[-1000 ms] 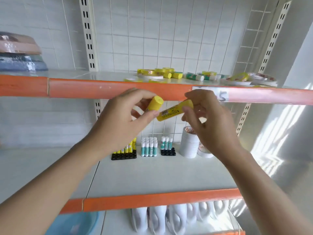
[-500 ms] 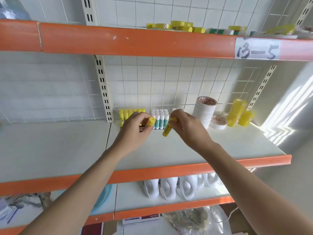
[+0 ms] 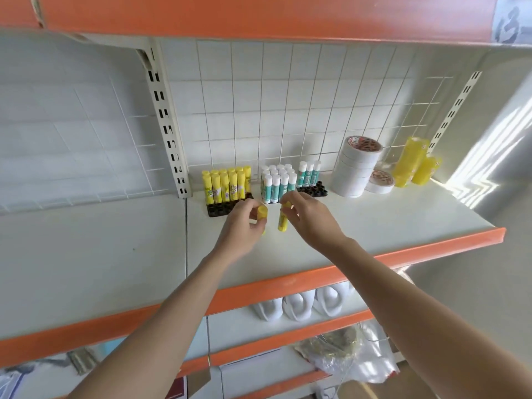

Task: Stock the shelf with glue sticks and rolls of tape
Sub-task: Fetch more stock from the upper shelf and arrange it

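Both hands, left [image 3: 241,226] and right [image 3: 309,217], each gripped a yellow glue stick [image 3: 282,220] above the half-filled black holder [image 3: 223,208]; empty sockets remained.

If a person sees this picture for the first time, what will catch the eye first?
First, the two hands at centre: the left hand and the right hand each hold a yellow glue stick above the white shelf board. Behind them, upright yellow glue sticks in a black tray stand against the back grid.
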Tool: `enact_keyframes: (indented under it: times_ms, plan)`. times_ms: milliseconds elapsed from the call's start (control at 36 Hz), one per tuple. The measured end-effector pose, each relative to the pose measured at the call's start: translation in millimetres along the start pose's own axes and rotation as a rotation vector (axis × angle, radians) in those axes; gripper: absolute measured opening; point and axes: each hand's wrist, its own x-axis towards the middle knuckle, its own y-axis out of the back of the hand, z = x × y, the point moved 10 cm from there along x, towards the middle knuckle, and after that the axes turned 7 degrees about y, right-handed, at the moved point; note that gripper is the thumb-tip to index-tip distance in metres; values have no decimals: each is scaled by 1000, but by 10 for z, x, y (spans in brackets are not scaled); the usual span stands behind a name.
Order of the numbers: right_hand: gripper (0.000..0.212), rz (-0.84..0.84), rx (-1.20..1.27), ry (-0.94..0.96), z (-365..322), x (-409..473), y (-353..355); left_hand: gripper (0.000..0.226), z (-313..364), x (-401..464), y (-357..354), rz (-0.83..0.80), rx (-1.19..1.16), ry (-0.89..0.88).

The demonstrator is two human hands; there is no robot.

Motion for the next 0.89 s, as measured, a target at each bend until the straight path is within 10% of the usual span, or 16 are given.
enact_keyframes:
  times_ms: [889]
  plan:
    - [17,7,118,-42,302,125,-282,25,-422,-3,-177,-23,182,130]
